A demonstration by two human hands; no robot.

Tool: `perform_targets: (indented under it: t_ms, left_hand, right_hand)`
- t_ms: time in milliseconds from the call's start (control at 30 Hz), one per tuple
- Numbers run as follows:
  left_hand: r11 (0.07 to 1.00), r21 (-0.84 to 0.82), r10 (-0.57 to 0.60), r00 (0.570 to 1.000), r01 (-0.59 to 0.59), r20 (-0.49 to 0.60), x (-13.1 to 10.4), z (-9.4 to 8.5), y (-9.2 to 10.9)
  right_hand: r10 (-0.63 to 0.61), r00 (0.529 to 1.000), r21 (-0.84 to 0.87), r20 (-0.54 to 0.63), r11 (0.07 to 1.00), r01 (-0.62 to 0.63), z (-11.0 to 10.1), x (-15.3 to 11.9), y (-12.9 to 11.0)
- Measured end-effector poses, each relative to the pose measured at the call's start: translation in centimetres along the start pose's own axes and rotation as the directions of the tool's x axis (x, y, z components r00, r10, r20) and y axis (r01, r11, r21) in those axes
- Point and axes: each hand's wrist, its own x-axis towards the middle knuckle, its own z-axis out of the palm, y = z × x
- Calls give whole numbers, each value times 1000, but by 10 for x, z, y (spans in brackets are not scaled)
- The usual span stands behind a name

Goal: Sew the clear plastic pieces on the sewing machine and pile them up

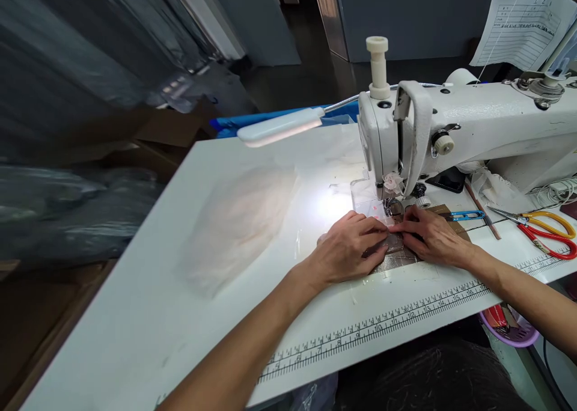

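Note:
In the head view, a white sewing machine (487,113) stands at the right of the white table. My left hand (349,249) is just in front of its presser foot (391,208), fingers curled down onto a small piece of thin, sheer fabric (392,243). From the right, my right hand (430,234) pinches the edge of the same piece, its fingertips close to those of the left hand. The fingers partly hide the fabric, and its exact shape cannot be made out. Under both hands lies a brownish metallic plate (396,264).
A blurred pale heap (243,225), apparently sheer cloth, is on the table left of my hands. Blue thread snips (466,216), a brown stick (484,213) and red and yellow-handled scissors (543,225) lie to the right. A lamp (282,125) hangs over the table.

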Motion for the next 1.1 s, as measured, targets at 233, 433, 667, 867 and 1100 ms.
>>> perform_targets:
  t_ms: [233,433,667,867,1100]
  left_hand:
    - [989,126,74,997,-77,29,0,0,1]
    - [980,184,66,994,-81,86,-1,0,3]
    - [991,131,9,1000,-10,7,0,1,7]
    - [999,21,-37,999,36,13,-1,4,8]
    - [997,64,-35,997,31,64,-2,3,4]
  right_hand:
    - [-16,1000,7,-15,1000,16,1,-1,2]
    - [-35,999,-37,-22,999,34,4,-3,4]
    - [-31,999,-96,-26,995,28,5,-2,3]
    - [-65,998,-136,-15,989,62,3,-1,1]
    - [-92,995,-263,-30,961,81,3,3,-5]
